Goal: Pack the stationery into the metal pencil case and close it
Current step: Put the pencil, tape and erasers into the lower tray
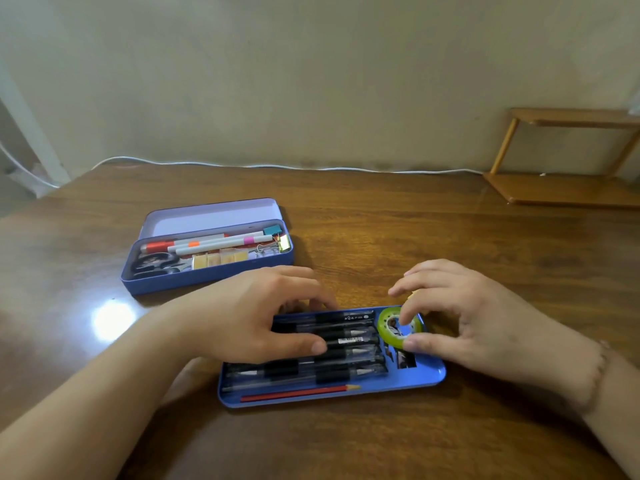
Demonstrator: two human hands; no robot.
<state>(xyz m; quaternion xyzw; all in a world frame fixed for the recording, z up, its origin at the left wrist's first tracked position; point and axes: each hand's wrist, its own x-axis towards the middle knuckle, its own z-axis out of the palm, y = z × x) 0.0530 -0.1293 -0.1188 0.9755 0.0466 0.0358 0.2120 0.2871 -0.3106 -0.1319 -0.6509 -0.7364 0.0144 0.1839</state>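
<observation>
On the wooden table (450, 237), the blue tray (429, 374) lay under both hands. The left hand (249, 313) rested loosely on the black pens (346, 355); the right hand (460, 317) pinched the green tape roll (388, 325) at the tray's far right corner. The open pencil case (207, 271) sat beyond the left hand, apart.

No text can be read. Two of the black pens (332, 336) in the near blue tray (434, 374) carry small printed labels, one white with a barcode-like strip, but the characters are too small to make out.
</observation>
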